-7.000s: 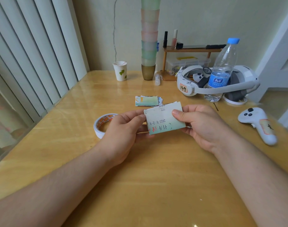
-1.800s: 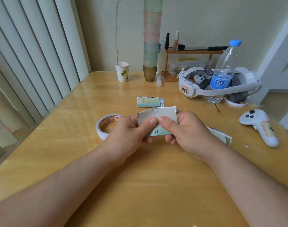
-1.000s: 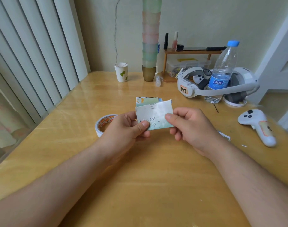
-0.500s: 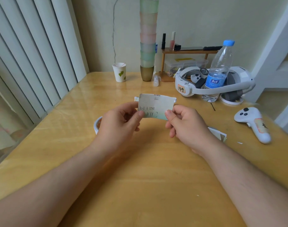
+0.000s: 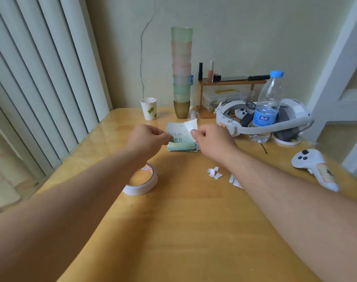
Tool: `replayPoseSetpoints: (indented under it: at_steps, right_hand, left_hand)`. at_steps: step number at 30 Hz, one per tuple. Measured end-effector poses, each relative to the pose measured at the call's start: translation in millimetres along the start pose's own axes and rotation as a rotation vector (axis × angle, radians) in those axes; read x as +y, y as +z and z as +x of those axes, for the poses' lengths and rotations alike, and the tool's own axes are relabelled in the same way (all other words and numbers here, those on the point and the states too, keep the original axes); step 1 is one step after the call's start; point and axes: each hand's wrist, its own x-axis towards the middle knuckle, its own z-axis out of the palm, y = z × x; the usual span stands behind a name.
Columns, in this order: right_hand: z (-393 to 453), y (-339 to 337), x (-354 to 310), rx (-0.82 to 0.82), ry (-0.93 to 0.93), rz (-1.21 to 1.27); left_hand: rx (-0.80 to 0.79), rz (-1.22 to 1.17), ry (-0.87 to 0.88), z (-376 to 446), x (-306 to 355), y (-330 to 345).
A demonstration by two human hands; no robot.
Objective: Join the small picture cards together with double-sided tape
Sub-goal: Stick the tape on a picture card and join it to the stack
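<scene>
Since earlier, both hands lifted: left hand (image 5: 148, 137) pinches card (image 5: 176, 135), right hand (image 5: 211, 140) pinches strip (image 5: 191, 125).

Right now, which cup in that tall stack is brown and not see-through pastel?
The bottom cup, the one standing on the table. It is dark brownish gold, while every cup stacked above it is frosted pale green or pink.
</scene>
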Motion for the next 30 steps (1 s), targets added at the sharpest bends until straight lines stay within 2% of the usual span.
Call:
replayPoseSetpoints:
  at_steps: [3, 8, 30]
  right_hand:
    - [18, 18, 7, -0.075, 0.004, -0.191]
    - [41, 37, 12, -0.094, 0.065, -0.317]
    - [54, 56, 20, -0.110, 0.114, -0.411]
  left_hand:
    - [-0.024, 0.174, -0.054, 20, -12, 10]
    - [-0.034, 0.293, -0.042, 46, -27, 21]
    - [-0.043, 0.488, -0.044, 64, -29, 32]
